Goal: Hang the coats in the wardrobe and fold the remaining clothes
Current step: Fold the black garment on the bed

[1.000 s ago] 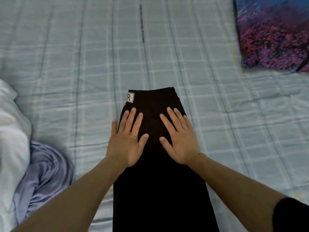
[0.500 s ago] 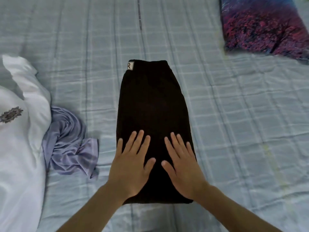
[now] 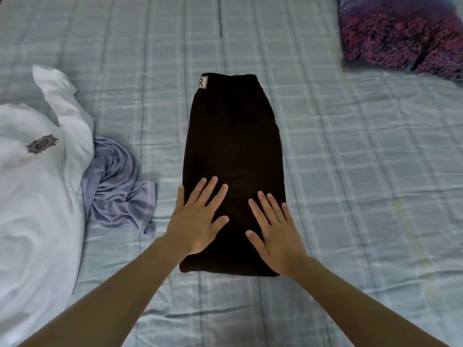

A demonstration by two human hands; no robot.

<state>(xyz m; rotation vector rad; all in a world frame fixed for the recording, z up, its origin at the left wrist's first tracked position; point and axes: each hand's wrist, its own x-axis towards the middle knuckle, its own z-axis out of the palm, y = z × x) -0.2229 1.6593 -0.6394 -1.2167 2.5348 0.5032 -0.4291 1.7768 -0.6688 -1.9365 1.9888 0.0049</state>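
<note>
**Smoothing pass on the black garment, near end**

Both hands flat, nothing gripped. Left hand point(image 3: 198, 219) and right hand point(image 3: 275, 236) lie palm-down with fingers spread on the near end of the black garment point(image 3: 233, 151), side by side, thumbs pointing inward. Released, pressing only.

Why flat and spread: my read is that this presses the layers down and pushes wrinkles out so the fold holds on the soft bed. Open palms spread the load and don't drag the cloth the way a pinch would.

Where the task item is: the black garment sits mid-bed on the blue plaid sheet point(image 3: 350, 171), already a long narrow strip running away from the person. White label point(image 3: 203, 82) at its far left corner. Near edge is just behind the heels of the hands. It looks like it needs at least one more fold across its length.

Left of it: a white garment point(image 3: 37, 196) with a small dark emblem, loose and unfolded, and a crumpled lilac cloth point(image 3: 117, 186) partly tucked under it. Both well apart from the black one; probably next in the queue.

Patterned pillow point(image 3: 406, 33) at far right, clear of the work.

Containers: none in view. No wardrobe, hangers or coats visible either, so I can't tell the hanging status
</note>
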